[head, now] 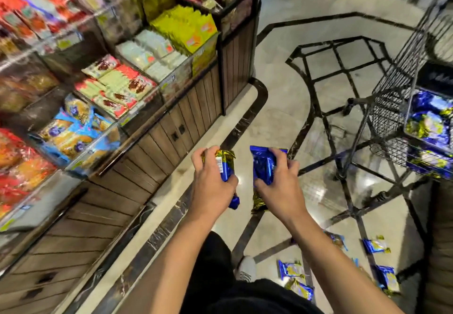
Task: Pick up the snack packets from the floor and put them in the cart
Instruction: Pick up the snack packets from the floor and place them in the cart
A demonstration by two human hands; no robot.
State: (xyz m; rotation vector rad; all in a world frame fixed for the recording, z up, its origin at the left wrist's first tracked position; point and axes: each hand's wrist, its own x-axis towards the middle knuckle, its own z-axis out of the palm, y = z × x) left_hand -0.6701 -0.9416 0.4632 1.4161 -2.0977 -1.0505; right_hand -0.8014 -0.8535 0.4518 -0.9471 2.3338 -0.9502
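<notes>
2 hands, left [212, 183] and right [279, 186], each clasp 1 packet [226, 166]; 5 lie on floor [274, 98]

this is a shop, a snack aisle by the look of it. tiered display shelves [103, 98] on the left hold clear-fronted bins packed with wrapped goods: yellow packets [188, 27], pale green and red bars [117, 83], blue-wrapped cakes [73, 132]. small price labels sit on the bin fronts. a black wire shopping cart [397, 103] stands on the polished marble floor [277, 108] with dark inlaid lines.
</notes>
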